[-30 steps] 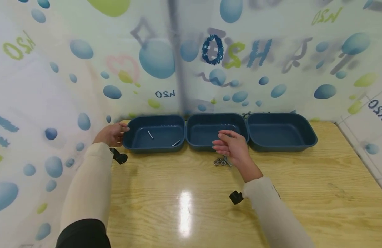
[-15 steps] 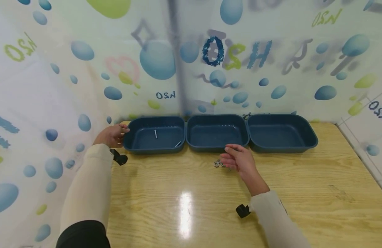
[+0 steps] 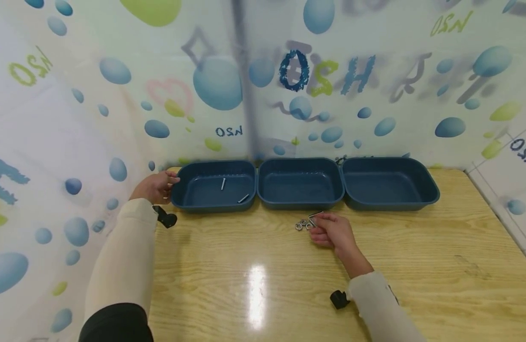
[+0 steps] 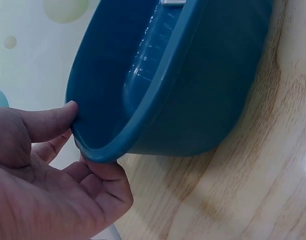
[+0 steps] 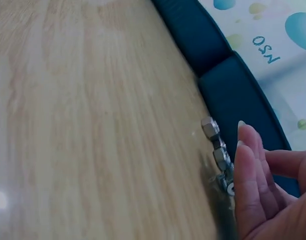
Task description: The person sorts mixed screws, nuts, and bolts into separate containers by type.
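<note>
My left hand (image 3: 157, 186) pinches the rounded end rim of the left blue plastic bin (image 4: 177, 105), thumb on the inner side and fingers beneath the lip. Two small metal screws lie inside that bin, one screw (image 3: 223, 184) upright in view and another screw (image 3: 243, 198) by the front wall. On the table, my right hand (image 3: 334, 233) reaches down to a small pile of hardware, its fingertips right at a screw (image 3: 316, 214). Several metal nuts (image 3: 299, 227) sit just left of those fingers. In the right wrist view, nuts (image 5: 210, 128) show beyond the fairly straight fingers.
A middle blue bin (image 3: 300, 205) and a right blue bin (image 3: 391, 207) stand in line with the left one. Behind them hangs a patterned curtain (image 3: 271, 118). The wooden table (image 3: 203, 275) stretches out in front.
My right hand has come back from over the middle bin and down to the hardware pile. One screw in the left bin has rolled rightward. The left hand keeps its place.
</note>
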Tool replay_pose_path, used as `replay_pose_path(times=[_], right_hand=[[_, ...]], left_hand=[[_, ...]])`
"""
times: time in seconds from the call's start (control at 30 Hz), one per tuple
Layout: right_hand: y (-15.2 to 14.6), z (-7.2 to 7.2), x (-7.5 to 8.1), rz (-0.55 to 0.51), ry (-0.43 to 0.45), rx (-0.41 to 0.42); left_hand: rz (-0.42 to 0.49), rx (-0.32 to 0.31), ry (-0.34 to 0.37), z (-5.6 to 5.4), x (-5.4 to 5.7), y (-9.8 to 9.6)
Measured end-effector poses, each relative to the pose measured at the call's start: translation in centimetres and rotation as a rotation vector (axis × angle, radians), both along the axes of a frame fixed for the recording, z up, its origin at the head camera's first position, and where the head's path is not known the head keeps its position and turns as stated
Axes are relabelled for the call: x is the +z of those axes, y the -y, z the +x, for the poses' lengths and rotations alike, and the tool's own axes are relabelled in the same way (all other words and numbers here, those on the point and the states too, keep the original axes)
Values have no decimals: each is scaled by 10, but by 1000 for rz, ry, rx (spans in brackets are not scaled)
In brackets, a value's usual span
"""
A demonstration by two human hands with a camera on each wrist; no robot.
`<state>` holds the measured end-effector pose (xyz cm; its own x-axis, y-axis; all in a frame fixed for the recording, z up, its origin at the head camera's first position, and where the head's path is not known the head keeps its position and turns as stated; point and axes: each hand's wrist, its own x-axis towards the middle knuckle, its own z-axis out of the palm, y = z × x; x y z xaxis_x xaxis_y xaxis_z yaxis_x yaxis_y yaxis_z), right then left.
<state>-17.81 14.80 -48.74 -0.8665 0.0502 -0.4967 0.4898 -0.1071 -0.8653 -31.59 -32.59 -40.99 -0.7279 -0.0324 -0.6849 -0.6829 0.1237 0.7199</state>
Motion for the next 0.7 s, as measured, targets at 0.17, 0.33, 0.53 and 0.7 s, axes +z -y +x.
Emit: replay_pose_path(times=[0.17,0.33,0.53,0.7], right_hand=[[-1,1,-8,45,6,37],[-1,0,-14,69,6,52],[1,-1,-14,100,-1,68],[1,-1,-14,106,-1,67]], left_hand=[[-2,3,-2,1,-2,1],[-7,0,1,2,-2,1],[-3,2,-5,1,-2,0],[-5,0,-4,0,-1,-1]])
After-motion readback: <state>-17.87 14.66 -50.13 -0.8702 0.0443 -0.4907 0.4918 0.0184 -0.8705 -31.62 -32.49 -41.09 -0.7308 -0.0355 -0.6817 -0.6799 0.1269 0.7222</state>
